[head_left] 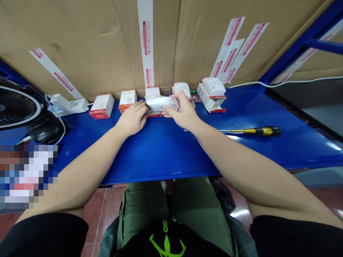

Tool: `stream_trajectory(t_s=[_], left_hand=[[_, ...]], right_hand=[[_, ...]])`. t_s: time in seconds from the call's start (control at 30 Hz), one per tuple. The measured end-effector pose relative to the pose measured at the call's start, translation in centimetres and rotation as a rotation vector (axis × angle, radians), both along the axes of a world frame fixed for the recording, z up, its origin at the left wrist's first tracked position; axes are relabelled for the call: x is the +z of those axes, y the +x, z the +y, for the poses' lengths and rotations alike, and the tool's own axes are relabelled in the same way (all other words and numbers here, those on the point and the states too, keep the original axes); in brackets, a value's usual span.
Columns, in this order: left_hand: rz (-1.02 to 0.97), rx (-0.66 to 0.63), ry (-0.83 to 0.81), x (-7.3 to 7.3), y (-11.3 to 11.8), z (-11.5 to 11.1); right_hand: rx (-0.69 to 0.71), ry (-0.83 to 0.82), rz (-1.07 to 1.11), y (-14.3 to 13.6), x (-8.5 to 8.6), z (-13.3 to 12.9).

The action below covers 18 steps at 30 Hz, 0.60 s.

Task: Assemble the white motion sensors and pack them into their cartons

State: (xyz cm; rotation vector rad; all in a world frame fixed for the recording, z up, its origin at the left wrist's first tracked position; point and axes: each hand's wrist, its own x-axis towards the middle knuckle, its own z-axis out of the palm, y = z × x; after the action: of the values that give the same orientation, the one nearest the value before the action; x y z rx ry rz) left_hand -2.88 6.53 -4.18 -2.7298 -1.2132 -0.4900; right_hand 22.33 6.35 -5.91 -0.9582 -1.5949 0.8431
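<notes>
A white plastic device in a clear wrapper (162, 102) is pinched in my right hand (185, 112), thumb at the front and fingers behind. It is held just above a small white and red box (152, 91), whose red-edged lower part shows underneath. My left hand (133, 117) is closed against the left side of that box, its fingers curled at the edge. Close to its left stands another white and red box (128, 98). Behind my right hand, a white device (181, 87) rests on a further box, partly covered.
To the right, an open box (211, 95) carries a white device (213, 86). A yellow and black screwdriver (264, 131) lies on the blue table (150, 153). At left are a closed box (102, 106), a power strip (71, 106) and a black fan (43, 125). Cardboard (102, 43) rises behind.
</notes>
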Motion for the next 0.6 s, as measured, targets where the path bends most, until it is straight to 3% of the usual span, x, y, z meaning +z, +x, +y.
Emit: stream_trajectory(t_s=[0.13,0.27,0.47,0.6], left_hand=[[-0.010,-0.007,-0.007,0.2,0.0,0.1],[-0.028,-0.006,-0.033,0.5,0.1,0.1],[-0.052,0.002,-0.077,0.7,0.2,-0.1],[-0.071,-0.020,-0.072,0.7,0.2,-0.1]], right_hand=[[-0.130,0.231,-0.440,0.3,1.5,-1.2],[-0.106,0.257,-0.772,-0.5,2.2,-2.6],[0.187,0.357,-0.865,-0.8,2.0,-1.7],[0.076,0.461,-0.999,-0.9,3.3,-0.5]])
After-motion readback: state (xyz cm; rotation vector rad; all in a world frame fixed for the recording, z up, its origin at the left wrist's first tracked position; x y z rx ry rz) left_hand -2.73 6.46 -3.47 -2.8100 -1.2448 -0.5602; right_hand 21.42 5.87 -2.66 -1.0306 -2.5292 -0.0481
